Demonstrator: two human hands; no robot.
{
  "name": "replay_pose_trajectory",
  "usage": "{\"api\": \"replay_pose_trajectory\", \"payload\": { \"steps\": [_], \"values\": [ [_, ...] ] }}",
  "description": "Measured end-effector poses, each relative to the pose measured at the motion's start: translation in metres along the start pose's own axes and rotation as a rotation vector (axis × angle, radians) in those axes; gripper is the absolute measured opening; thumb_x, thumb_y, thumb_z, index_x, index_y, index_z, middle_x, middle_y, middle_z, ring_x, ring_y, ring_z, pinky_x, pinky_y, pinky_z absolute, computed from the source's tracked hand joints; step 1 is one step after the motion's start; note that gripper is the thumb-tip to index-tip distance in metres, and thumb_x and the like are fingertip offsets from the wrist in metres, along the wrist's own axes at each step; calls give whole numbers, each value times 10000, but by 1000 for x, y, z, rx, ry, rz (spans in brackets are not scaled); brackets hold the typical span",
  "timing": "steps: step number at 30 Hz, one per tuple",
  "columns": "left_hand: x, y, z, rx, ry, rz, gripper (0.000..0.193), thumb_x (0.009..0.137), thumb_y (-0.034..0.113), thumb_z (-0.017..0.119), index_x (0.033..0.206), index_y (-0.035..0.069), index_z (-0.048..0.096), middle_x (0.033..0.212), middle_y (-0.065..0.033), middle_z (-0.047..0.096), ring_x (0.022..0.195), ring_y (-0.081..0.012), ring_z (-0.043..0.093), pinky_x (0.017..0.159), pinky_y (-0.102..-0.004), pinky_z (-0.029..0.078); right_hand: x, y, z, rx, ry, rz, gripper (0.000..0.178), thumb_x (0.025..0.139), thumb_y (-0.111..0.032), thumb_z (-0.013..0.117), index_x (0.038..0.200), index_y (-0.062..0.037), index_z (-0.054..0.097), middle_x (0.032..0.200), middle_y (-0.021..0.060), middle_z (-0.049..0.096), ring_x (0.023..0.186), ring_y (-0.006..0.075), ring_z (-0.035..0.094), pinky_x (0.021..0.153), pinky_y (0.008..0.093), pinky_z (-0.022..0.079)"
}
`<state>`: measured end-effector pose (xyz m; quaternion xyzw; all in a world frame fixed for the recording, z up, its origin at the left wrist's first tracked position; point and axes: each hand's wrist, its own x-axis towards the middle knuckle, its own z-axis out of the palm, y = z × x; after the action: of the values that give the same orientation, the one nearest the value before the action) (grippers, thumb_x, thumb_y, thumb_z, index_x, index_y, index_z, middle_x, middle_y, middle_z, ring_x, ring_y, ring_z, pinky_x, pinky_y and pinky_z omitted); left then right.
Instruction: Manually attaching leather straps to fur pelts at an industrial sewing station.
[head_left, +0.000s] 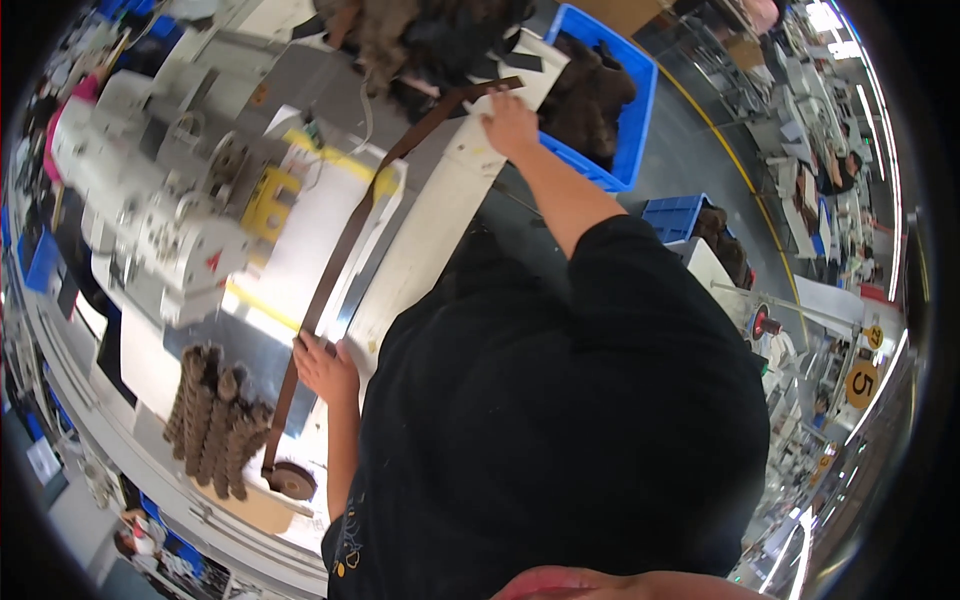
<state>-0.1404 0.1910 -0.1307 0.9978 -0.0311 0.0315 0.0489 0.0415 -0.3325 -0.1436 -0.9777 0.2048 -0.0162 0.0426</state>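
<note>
A long brown strap (345, 250) runs from its small roll (292, 480) at the near end of the table up to the far edge. My left hand (327, 370) lies along the table edge, fingers stretched with their tips at the strap. Farther off, my right hand (510, 125) rests near the strap's far end, its fingers apart and touching it. Left of the strap stands a white sewing machine (165, 215) with a yellow plate (270, 203) by its brightly lit bed (305, 245).
Brown furry coiled pieces (215, 420) lie near the roll. Dark brown and black material (425, 40) is heaped at the far end. A blue crate (635, 150) with brown pieces stands beyond my right hand; another blue crate (675, 215) is to the right.
</note>
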Motion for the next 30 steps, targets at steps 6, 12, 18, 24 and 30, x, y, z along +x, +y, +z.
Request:
{"api": "replay_pose_trajectory", "payload": {
  "steps": [6,12,18,24,30],
  "values": [
    [8,9,-6,54,-156,-147,725,987,535,462,1520,67,312,1536,-236,327,1390,-420,350,1117,-521,302,43,53,8,84,54,4,579,992,-437,451,1469,-114,395,1551,98,360,1392,323,380,1134,497,299],
    [34,51,-13,178,-192,-360,707,997,558,416,1491,56,350,1519,-273,327,1389,-436,348,1122,-518,313,69,178,2,299,147,298,375,902,-316,572,1174,-59,592,1262,161,589,1142,344,577,957,489,464],
    [97,175,-17,41,-118,-138,538,967,414,576,1326,21,502,1397,-277,456,1308,-442,414,1079,-523,340,94,309,61,182,-72,317,438,834,-159,572,1263,-68,561,1238,176,606,1127,365,590,961,486,472],
    [165,272,-14,-84,-223,240,517,850,313,725,1248,24,561,1247,-232,535,1186,-422,490,1012,-522,393,134,340,99,338,-377,330,593,737,-141,623,1312,-13,551,1284,224,592,1190,377,562,984,441,478],
    [210,313,12,-145,-243,409,495,824,267,732,1225,23,575,1210,-223,549,1147,-417,505,1002,-503,407,139,361,53,215,-740,80,558,671,-153,719,1224,-128,655,1290,94,617,1213,333,562,1016,405,465]
  ]
}}
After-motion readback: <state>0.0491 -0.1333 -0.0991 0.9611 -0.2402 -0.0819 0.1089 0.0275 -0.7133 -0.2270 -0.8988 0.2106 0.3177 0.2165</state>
